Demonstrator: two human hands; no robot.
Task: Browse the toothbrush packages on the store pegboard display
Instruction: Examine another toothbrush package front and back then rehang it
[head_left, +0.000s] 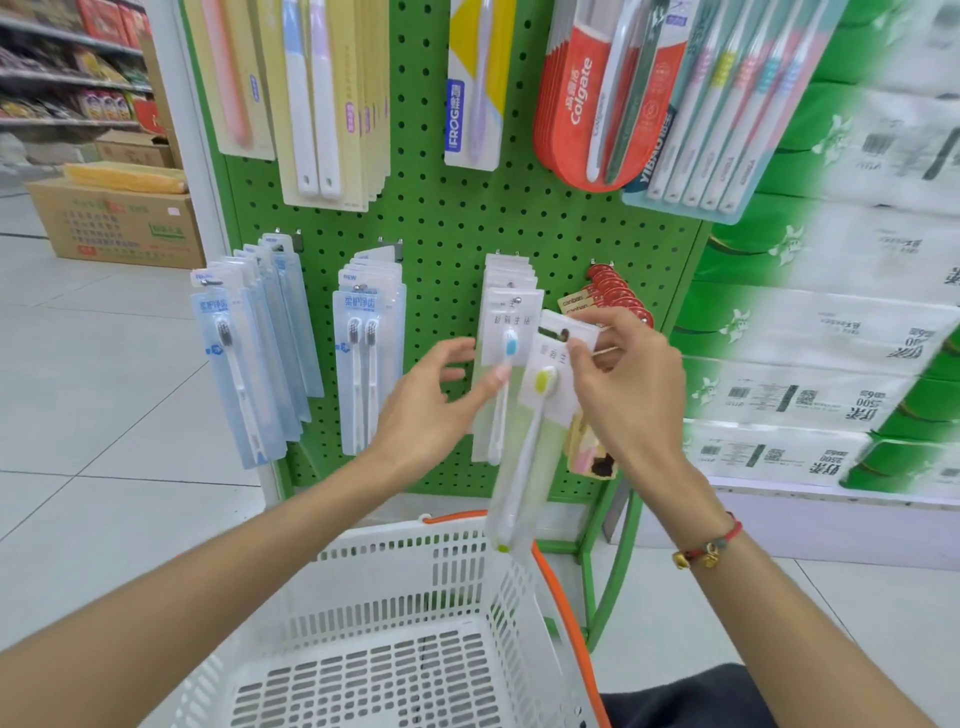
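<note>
Toothbrush packages hang in rows on the green pegboard (447, 223) that fills the middle of the frame. At left centre, a row of pale blue packs (244, 358) holds single white brushes with dark bristles; just to its right a second blue row (366, 358) carries twin brushes. Above these, at the top of the frame, hang yellow-backed packs (332, 98) with white handles. In the middle, the left hand (431, 410) reaches up, its fingers relaxed and spread, with one fingertip touching the front white package (506, 364) still on its hook, a brush with a blue head. Right of it, the right hand (631, 384) pinches the top of a loose package (535, 415) between thumb and fingers; this one is white and translucent, holds a brush with a yellow-green head, and hangs tilted over the white shopping basket (415, 597) at the bottom centre. Behind that hand hang red-topped packs (615, 291). At upper right are red Colgate packs (576, 104) and a multi-brush pack (727, 119). Stacked green and white tissue bundles (831, 338) fill the right edge.
</note>
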